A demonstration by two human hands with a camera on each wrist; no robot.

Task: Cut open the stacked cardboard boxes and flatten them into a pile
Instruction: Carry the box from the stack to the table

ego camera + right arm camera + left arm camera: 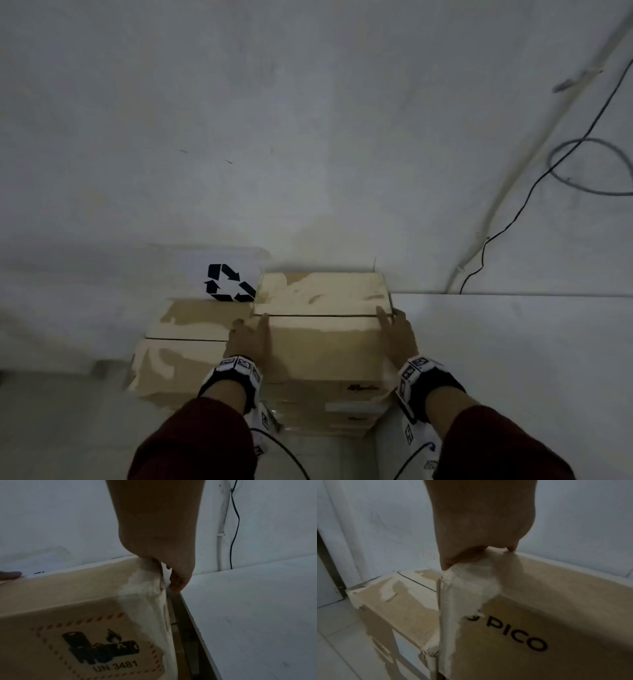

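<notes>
The top cardboard box (322, 346) of a stack sits against the wall, with a seam across its lid and torn pale patches. My left hand (250, 337) grips its left edge, thumb on the lid and fingers down the side. My right hand (397, 332) grips its right edge the same way. In the left wrist view the left hand (481, 520) clasps a corner of the box (539, 608), which is printed PICO. In the right wrist view the right hand (157, 527) reaches down the side of the box (68, 601), which bears a battery label. More boxes (325, 407) lie stacked beneath.
A lower box (185, 346) stands close on the left. Behind it is a clear bin with a recycling sign (229, 282). A white table (513, 342) adjoins the stack on the right, leaving a narrow gap. Cables (513, 212) run down the wall. Tiled floor (334, 642) lies on the left.
</notes>
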